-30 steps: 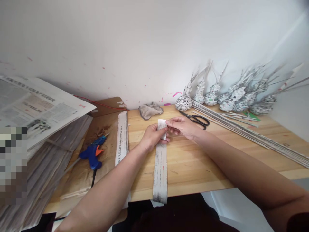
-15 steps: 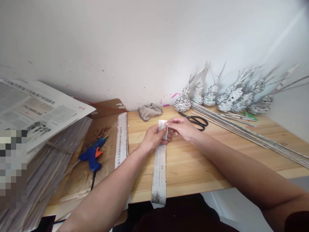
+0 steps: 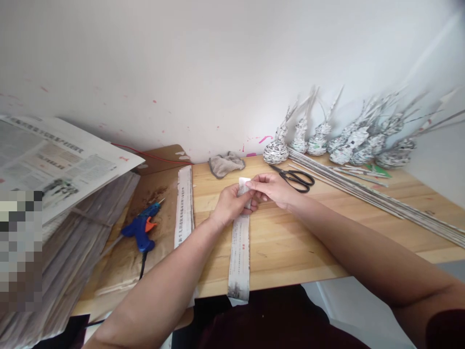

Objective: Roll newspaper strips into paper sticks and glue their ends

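A long newspaper strip runs from the middle of the table toward me, its near end hanging just over the front edge. My left hand is closed around the strip near its far end, thumb on top. My right hand pinches the strip's far right edge between thumb and fingers, close against the left fingertips. Whether that end is folded or curled under the fingers is hidden. Black-handled scissors lie just beyond my right hand.
Left are a blue glue gun on cardboard, a stack of newspaper strips and a newspaper pile. A grey cloth lies by the wall. Several woven paper gourd shapes and long paper sticks occupy the right.
Both hands keep nearly the same grip on the strip, with only slight finger movement at its far end. The whole view has shifted a little.
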`<state>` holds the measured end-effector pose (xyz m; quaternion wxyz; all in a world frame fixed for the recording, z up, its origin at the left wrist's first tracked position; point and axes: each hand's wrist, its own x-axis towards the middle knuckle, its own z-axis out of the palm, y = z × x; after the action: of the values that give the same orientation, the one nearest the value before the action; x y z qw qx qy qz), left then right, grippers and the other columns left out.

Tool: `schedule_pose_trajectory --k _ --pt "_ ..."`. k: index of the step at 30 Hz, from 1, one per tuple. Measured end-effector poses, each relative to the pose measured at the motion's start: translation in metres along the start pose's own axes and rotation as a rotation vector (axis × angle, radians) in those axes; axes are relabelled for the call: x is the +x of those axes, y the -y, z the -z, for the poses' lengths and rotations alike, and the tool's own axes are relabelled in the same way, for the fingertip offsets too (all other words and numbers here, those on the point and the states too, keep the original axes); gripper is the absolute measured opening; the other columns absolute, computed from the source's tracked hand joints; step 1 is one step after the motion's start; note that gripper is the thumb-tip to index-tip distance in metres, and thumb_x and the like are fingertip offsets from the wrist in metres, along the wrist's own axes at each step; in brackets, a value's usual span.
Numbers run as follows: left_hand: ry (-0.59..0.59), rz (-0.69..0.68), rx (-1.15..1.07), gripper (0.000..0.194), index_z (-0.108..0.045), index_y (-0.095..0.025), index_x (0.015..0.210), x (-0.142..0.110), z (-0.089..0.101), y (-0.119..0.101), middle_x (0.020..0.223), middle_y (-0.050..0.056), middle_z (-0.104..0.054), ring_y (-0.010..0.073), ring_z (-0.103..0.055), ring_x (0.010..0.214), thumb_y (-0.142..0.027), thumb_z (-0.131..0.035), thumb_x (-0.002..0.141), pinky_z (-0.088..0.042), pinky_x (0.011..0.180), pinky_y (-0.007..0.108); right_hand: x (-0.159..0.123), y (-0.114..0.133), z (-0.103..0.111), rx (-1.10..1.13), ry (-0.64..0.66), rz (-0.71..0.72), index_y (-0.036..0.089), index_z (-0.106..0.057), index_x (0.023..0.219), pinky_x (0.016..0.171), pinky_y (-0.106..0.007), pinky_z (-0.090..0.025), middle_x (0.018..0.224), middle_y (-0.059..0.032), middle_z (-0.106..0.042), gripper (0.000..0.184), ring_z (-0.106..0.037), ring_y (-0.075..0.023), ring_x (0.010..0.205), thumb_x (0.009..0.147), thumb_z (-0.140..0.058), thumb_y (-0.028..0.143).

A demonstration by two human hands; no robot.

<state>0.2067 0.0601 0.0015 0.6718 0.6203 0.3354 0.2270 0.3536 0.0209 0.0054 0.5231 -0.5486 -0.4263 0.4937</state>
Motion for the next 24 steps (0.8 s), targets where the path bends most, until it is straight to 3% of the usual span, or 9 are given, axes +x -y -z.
schedule_pose_trajectory --k 5,11,18,24 --pt "-0.032 0.04 0.0 0.031 -0.059 -0.013 0.089 -0.0002 -0.0001 -0.002 0.07 0.008 -0.066 0.0154 -0.064 0.061 -0.04 -0.065 0.074 -0.053 0.054 0.026 0.0032 -0.0017 0.0069 -0.036 0.017 0.062 0.012 -0.066 0.076 0.039 -0.018 -0.029 0.059 -0.0002 -0.058 0.03 -0.046 -0.0064 0.049 0.064 -0.074 0.039" --pt "-0.02 0.025 -0.008 0.029 -0.06 -0.013 0.087 0.0005 -0.0002 -0.0003 0.069 0.007 -0.066 0.0147 -0.064 0.061 -0.038 -0.065 0.074 -0.053 0.054 0.025 0.0029 0.0003 0.0056 -0.073 0.004 0.029 0.011 -0.067 0.073 0.039 -0.018 -0.028 0.058 -0.0012 -0.059 0.028 -0.043 -0.0056 0.046 0.064 -0.074 0.037" --pt "-0.045 0.046 -0.077 0.032 -0.059 -0.012 0.09 0.0046 0.001 0.002 0.065 0.007 -0.065 0.0155 -0.064 0.057 -0.042 -0.05 0.084 -0.052 0.052 0.026 0.0034 -0.0003 0.0083 -0.069 0.008 0.028 0.012 -0.066 0.076 0.038 -0.017 -0.03 0.06 0.0008 -0.058 0.025 -0.043 -0.0043 0.044 0.068 -0.07 0.035" --pt "-0.058 0.05 -0.107 0.035 -0.06 -0.011 0.092 0.0056 0.0018 0.0025 0.065 0.008 -0.065 0.017 -0.064 0.056 -0.043 -0.049 0.084 -0.053 0.052 0.028 0.0029 -0.0014 0.0075 -0.053 -0.005 0.024 0.011 -0.065 0.076 0.038 -0.017 -0.031 0.058 0.0005 -0.058 0.025 -0.044 -0.0047 0.045 0.069 -0.069 0.035"
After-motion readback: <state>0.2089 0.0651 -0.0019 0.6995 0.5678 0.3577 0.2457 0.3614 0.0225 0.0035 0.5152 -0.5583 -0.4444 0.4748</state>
